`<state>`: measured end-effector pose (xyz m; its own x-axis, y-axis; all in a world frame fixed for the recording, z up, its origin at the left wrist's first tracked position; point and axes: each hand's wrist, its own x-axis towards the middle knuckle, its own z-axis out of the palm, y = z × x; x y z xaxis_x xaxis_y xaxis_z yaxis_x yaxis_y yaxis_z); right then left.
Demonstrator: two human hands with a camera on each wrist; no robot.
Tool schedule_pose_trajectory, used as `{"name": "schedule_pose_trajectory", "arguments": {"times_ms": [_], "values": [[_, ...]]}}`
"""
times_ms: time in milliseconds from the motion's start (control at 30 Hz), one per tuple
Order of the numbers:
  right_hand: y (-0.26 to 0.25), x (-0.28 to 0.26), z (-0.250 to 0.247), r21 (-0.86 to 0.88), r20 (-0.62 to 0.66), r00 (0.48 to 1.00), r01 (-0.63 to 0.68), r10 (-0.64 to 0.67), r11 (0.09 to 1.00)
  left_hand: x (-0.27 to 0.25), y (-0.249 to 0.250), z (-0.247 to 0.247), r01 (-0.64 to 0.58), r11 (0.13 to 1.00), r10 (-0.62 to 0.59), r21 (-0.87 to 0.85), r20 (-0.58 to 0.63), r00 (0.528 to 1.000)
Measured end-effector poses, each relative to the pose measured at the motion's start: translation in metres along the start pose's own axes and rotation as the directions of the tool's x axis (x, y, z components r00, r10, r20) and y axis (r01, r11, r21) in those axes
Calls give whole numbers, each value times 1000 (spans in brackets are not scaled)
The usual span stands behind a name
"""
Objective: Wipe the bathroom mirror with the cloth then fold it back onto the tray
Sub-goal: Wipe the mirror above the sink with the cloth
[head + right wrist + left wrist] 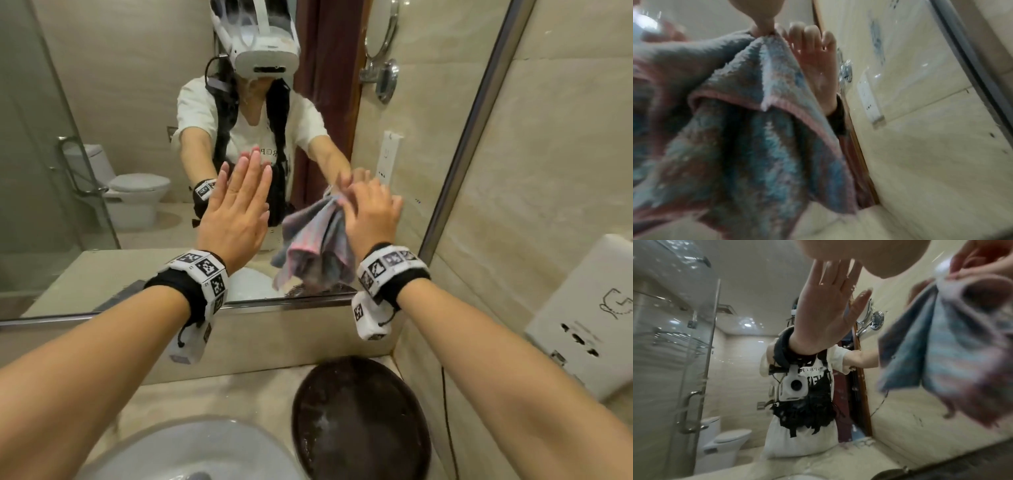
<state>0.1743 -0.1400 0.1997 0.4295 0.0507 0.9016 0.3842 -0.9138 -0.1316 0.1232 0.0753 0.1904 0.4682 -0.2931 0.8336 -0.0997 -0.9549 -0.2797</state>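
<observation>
The mirror (pixel 102 102) fills the wall ahead. My left hand (pixel 239 195) lies flat and open against the glass, fingers straight and pointing up, holding nothing. To its right, my right hand (pixel 371 212) pinches the top of a striped blue and pink cloth (pixel 318 246) at the glass, and the cloth hangs down bunched below it. The right wrist view shows my thumb (pixel 764 14) gripping the cloth (pixel 746 129) at its upper edge. In the left wrist view the cloth (pixel 951 345) hangs at the right. A dark round tray (pixel 359 421) sits on the counter below, holding nothing.
A white basin (pixel 191 452) lies at the bottom left of the counter. A white wall socket panel (pixel 582 325) with a cable is on the right wall. The mirror's metal frame (pixel 479 113) runs along the right side. The reflection shows a toilet and a glass shower door.
</observation>
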Motion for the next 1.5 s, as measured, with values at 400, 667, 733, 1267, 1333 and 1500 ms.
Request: {"name": "schedule_pose_trajectory", "arguments": {"times_ms": [400, 667, 733, 1267, 1333, 1500], "values": [[-6, -11, -3, 188, -5, 992, -122, 125, 975, 4, 28, 10, 26, 997, -26, -78, 6, 1000], [30, 4, 4, -154, 80, 988, -117, 130, 981, 17, 43, 12, 20, 995, -19, -97, 7, 1000], [43, 1, 5, -111, 67, 946, -309, 317, 945, 16, 48, 14, 14, 994, -12, -112, 20, 1000], [22, -9, -4, 72, 214, 974, -93, 76, 993, -15, 60, 16, -7, 989, 24, -151, 113, 993], [25, 4, 4, 79, 71, 989, -137, 131, 987, -18, 58, 16, -4, 987, 22, -159, 113, 993], [48, -33, 23, 109, 28, 904, -427, 426, 898, -27, 53, 17, 0, 982, 22, -190, 114, 993]]}}
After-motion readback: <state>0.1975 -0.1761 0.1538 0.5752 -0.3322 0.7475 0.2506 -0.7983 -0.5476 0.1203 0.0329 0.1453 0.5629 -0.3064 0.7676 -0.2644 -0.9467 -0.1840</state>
